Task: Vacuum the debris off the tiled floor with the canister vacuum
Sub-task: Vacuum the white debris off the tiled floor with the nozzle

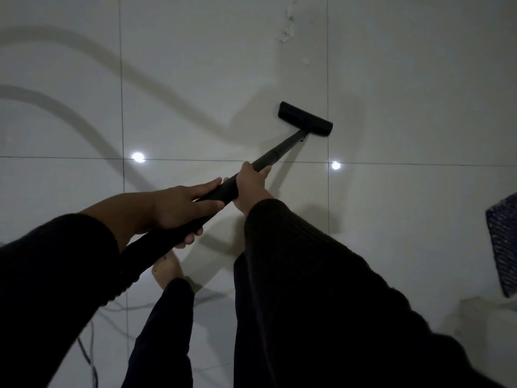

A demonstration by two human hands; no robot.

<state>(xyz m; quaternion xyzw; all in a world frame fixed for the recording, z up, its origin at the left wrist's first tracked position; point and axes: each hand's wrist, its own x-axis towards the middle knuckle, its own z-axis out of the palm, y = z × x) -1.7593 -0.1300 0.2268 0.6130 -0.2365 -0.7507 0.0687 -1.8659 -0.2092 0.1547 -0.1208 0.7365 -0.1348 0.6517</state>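
A black vacuum wand [279, 151] runs from my hands up and to the right, ending in a flat black floor nozzle [305, 118] that rests on the white tiled floor [195, 79]. My left hand [179, 208] grips the lower part of the wand. My right hand [251, 186] grips it higher up, closer to the nozzle. Small white bits of debris [288, 26] lie on the tile beyond the nozzle, with one more scrap [306, 61] between them and the nozzle. The canister itself is out of view.
A blue-and-white striped mat [503, 242] lies at the right edge. A thin cord [88, 357] trails on the floor at lower left. My bare foot [167, 271] stands below the wand. The hose's curved shadow crosses the tiles at left.
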